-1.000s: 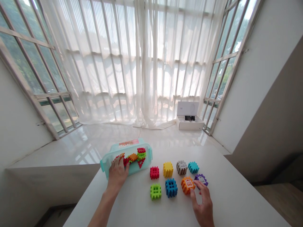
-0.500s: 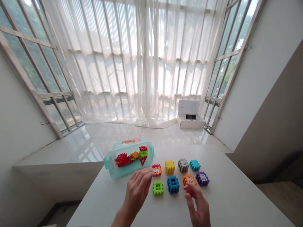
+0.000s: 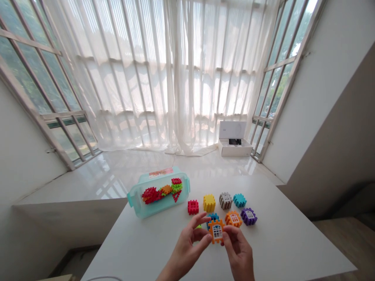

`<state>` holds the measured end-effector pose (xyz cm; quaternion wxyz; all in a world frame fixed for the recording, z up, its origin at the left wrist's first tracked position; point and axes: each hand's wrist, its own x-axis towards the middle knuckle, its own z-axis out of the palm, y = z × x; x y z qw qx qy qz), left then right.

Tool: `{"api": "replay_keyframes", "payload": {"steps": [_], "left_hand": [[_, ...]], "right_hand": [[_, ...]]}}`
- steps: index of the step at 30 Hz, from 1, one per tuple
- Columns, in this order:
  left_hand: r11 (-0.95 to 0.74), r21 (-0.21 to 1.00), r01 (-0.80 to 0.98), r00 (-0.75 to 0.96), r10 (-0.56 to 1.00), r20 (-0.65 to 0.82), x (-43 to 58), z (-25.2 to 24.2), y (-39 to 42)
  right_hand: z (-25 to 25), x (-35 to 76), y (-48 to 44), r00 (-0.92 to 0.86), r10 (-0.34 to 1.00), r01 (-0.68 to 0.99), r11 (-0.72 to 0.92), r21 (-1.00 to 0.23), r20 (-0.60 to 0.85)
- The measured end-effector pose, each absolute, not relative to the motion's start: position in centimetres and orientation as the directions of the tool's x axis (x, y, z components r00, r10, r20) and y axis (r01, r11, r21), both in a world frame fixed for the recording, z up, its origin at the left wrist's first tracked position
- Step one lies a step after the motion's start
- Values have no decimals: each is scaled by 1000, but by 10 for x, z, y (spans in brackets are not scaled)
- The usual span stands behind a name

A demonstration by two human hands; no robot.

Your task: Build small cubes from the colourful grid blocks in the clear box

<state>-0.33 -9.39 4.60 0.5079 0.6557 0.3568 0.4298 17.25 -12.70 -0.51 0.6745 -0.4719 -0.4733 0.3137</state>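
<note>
An orange square block panel with a white window (image 3: 217, 231) is held up above the table's front middle. My right hand (image 3: 238, 249) pinches its right edge between thumb and fingers. My left hand (image 3: 190, 246) has its thumb at the panel's lower left edge and its index finger stretched out above; fingertips behind the panel are hidden. Just behind the panel stands a blue block (image 3: 212, 217), partly covered. A green block (image 3: 199, 226) is mostly hidden by my left hand. An orange block with a white window (image 3: 233, 219) sits beyond my right hand.
Red (image 3: 193, 207), yellow (image 3: 209, 203), grey (image 3: 225, 200), teal (image 3: 239, 200) and purple (image 3: 249, 216) blocks stand on the white table (image 3: 281, 242). A pale teal bin (image 3: 158, 210) holds several loose pieces. An open white box (image 3: 236, 149) with a phone lies on the sill.
The orange window panel has moved from the red block towards me, between both hands. My right hand has closed on its edge. The red block's top is now uncovered.
</note>
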Motion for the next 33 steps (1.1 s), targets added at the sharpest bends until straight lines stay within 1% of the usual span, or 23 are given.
{"api": "replay_keyframes", "payload": {"steps": [2, 5, 7, 9, 11, 14, 17, 19, 21, 23, 25, 27, 29, 31, 33], "left_hand": [[-97, 995, 17, 364, 928, 84, -3, 48, -89], [-40, 999, 3, 348, 937, 37, -2, 49, -82], [-17, 1000, -20, 330, 944, 23, -2, 47, -80], [1, 1000, -17, 313, 950, 4, -1, 45, -80], [7, 1000, -10, 306, 952, -4, 1, 43, -82], [-12, 1000, -7, 325, 946, 13, 4, 43, -82], [-121, 991, 57, 281, 955, 101, -4, 44, -71], [-222, 966, 130, 160, 967, 200, -18, 42, -56], [-269, 941, 203, -2, 961, 275, -38, 37, -38], [-296, 912, 285, -142, 927, 346, -59, 27, -21], [-338, 858, 386, -222, 869, 442, -76, 14, -9], [-409, 768, 492, -236, 787, 571, -87, 0, -3], [-464, 668, 581, -197, 716, 669, -92, -13, -1], [-488, 593, 640, -144, 682, 717, -93, -21, -3], [-500, 548, 671, -91, 678, 730, -92, -25, -4]], "right_hand": [[-5, 167, -128, 335, 848, 87, 405, -910, 410], [-4, 163, -127, 308, 771, 270, 491, -828, 558], [-5, 164, -126, 240, 709, 429, 536, -727, 664], [-6, 167, -124, 145, 658, 558, 563, -610, 739], [-8, 169, -123, 80, 627, 628, 572, -528, 775], [-11, 174, -121, 51, 614, 669, 565, -483, 788], [-13, 192, -118, 80, 615, 710, 517, -478, 784], [-17, 212, -112, 151, 616, 738, 450, -503, 773], [-23, 234, -106, 207, 614, 762, 387, -519, 762], [-31, 251, -99, 204, 622, 786, 357, -505, 756], [-40, 262, -93, 192, 628, 799, 346, -492, 754], [-47, 264, -88, 181, 636, 803, 345, -487, 750], [-52, 263, -85, 174, 646, 803, 344, -486, 744], [-54, 261, -84, 167, 653, 806, 341, -484, 738], [-54, 259, -84, 158, 659, 806, 345, -481, 736]]}}
